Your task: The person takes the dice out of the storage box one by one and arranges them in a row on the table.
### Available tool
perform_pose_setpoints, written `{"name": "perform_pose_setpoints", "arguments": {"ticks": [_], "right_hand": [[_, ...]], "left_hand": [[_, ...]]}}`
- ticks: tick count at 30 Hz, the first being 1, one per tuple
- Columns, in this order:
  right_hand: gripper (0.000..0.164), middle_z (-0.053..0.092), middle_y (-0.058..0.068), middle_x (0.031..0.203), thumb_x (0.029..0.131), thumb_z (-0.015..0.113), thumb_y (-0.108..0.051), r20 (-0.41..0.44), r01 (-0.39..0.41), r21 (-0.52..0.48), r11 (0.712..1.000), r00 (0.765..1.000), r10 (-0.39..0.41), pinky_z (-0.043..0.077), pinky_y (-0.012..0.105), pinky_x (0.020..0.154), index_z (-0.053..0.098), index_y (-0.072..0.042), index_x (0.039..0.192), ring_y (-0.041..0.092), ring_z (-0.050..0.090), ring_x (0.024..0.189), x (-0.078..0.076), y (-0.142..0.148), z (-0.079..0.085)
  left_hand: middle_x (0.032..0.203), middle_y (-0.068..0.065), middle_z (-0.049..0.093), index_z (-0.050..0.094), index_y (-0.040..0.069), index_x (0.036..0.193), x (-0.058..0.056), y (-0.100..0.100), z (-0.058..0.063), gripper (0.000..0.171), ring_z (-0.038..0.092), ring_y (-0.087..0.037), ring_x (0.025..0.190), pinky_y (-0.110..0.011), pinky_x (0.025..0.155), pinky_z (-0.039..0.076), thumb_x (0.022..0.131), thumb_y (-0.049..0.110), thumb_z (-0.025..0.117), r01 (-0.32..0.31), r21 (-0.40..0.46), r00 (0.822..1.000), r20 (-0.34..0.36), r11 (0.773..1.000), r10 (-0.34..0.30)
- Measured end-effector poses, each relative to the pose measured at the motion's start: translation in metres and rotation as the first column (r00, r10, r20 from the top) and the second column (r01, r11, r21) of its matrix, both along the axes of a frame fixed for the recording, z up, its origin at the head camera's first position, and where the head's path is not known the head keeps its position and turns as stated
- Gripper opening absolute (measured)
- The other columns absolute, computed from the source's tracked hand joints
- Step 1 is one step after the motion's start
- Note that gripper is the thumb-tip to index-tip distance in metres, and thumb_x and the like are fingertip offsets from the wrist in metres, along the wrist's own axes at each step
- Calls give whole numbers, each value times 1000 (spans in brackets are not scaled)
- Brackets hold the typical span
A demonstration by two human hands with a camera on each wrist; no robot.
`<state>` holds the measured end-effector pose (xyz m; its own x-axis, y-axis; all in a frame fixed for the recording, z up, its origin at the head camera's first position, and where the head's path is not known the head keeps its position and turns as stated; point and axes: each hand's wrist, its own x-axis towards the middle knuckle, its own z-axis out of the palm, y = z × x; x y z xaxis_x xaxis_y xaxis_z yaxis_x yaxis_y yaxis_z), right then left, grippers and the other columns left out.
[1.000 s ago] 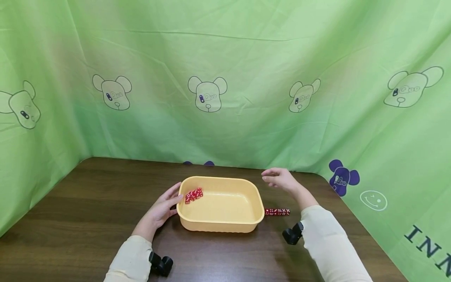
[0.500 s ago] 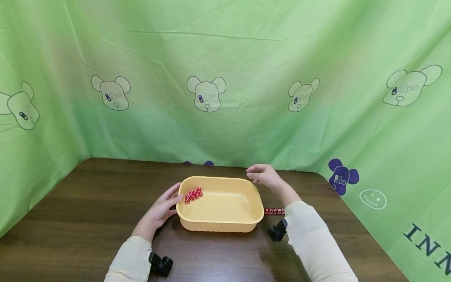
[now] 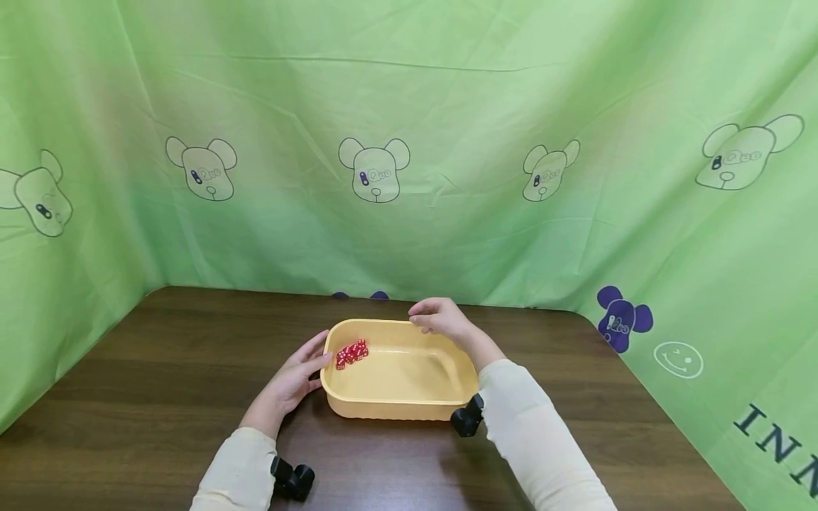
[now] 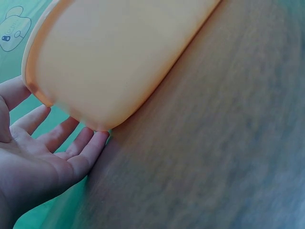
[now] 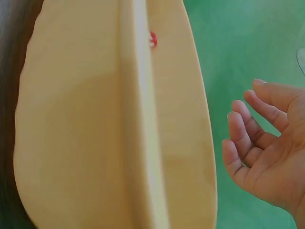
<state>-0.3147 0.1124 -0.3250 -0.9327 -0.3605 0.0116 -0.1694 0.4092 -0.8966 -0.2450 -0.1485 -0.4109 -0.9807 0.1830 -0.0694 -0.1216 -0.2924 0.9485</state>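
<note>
A yellow plastic basin (image 3: 402, 410) stands on the table, with several red dice (image 3: 351, 353) lying together inside its left end. At that same end my left hand (image 3: 292, 380) holds the wall, thumb at the rim and fingertips against the outside, as the left wrist view also shows. Over the basin's far rim, right of its middle, hovers my right hand (image 3: 441, 317). In the right wrist view the right hand (image 5: 267, 148) has its fingers loosely bent and nothing between them. One bit of a red die (image 5: 153, 39) peeks above the near rim there.
The dark brown wooden table (image 3: 160, 369) reaches back to a green curtain (image 3: 447, 85) printed with bear heads, which also encloses both sides. Each sleeve carries a black wrist camera (image 3: 292, 479). My right forearm (image 3: 524, 426) covers the spot right of the basin.
My right hand has moved left, from beyond the basin's right end to over its far rim. The forearm now hides a row of dice right of the basin. My left hand stays put.
</note>
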Motion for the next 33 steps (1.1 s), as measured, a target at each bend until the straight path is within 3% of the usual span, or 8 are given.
{"name": "perform_pose_setpoints", "arguments": {"ticks": [6, 16, 26, 33], "right_hand": [[20, 58, 6, 84, 80, 59, -7, 19, -16, 17, 1000, 1000, 16, 39, 46, 74, 60, 3, 96, 40, 52, 80, 0, -20, -6], [21, 59, 6, 79, 79, 59, -4, -7, -77, 14, 997, 997, 77, 42, 45, 71, 59, 8, 97, 35, 54, 76, 1, -44, -18], [23, 57, 3, 72, 78, 59, -4, 37, -93, 70, 993, 995, 90, 43, 36, 60, 59, 7, 98, 16, 50, 57, 6, -61, -24], [23, 59, 9, 76, 78, 60, -4, 54, -93, 105, 990, 995, 88, 43, 38, 64, 59, 6, 99, 25, 54, 64, 7, -69, -27]], "left_hand": [[137, -18, 22, 23, 13, 137, -1, 0, -1, 55, 32, -32, 115, -39, 79, 38, 88, 6, 46, 0, 1, 1000, -3, 1000, 0], [137, -17, 22, 24, 14, 137, -3, 0, -2, 55, 33, -30, 115, -40, 80, 38, 88, 8, 47, 0, -15, 1000, -8, 1000, 0], [137, -17, 23, 25, 13, 136, -2, 0, -2, 54, 33, -31, 115, -40, 80, 38, 87, 7, 47, -16, -12, 1000, -1, 1000, 16], [137, -18, 22, 25, 13, 136, -2, 0, -1, 54, 34, -31, 115, -41, 80, 38, 88, 8, 47, -17, -18, 1000, 0, 1000, 17]]}}
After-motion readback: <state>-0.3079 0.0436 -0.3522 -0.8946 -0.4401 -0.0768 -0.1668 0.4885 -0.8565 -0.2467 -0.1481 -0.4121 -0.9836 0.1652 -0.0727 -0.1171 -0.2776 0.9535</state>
